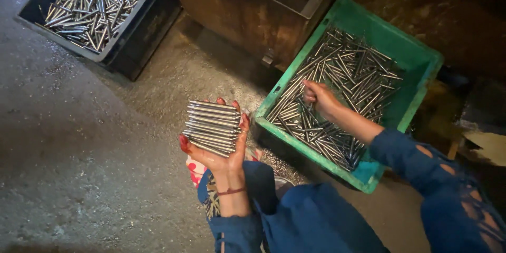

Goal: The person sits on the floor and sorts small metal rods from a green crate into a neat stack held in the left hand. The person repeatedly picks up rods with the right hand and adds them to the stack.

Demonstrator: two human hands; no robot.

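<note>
- Head view: the left hand [219, 150] is turned palm up, its grip cupped around a stack of metal rods [212, 127]. The rods lie side by side across the palm, running from about 9 to 3 o'clock, with the thumb at their left ends and the fingertips curling up past their right ends.
- Head view: the right hand [318, 98], at 3 o'clock from the stack, reaches down into the green crate [416, 55]. Its grip is pinched shut on a few loose rods [342, 74] near the crate's left wall; how many it holds cannot be told.
- Head view: the green crate sits on the floor [79, 153], just beside the stack at its right, with rods lying crisscross inside.
- Head view: at 11 o'clock, well apart from both hands, a dark crate [134, 34] holds more rods. A rusty metal box [253, 16] stands between the two crates.
</note>
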